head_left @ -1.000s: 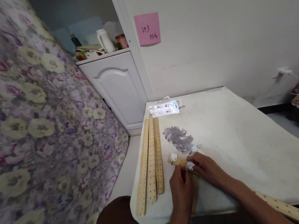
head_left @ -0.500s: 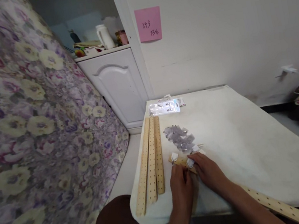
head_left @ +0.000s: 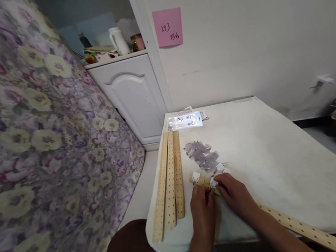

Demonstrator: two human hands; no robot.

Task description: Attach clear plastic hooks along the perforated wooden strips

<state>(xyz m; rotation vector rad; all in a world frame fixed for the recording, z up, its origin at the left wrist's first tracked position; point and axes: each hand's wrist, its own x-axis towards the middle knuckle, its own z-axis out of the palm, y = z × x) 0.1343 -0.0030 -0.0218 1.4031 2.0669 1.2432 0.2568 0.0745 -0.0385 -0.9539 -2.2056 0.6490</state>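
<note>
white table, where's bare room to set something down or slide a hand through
Widest: the table, right half, between the wall, grey packets and long strip. Narrower: from those packets back to the plastic pack. Crowded: the left side, with three wooden strips, and the near middle, where left hand and right hand are by white tags.

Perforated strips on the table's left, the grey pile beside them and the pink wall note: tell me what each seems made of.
Perforated strips: probably wood, smooth and fairly matte, judging by the pale tan colour; wood-look plastic is possible.
Grey pile: likely thin plastic, somewhat glossy, from its translucent look and small glints.
Pink note: apparently matte paper, flat and handwritten on.
</note>
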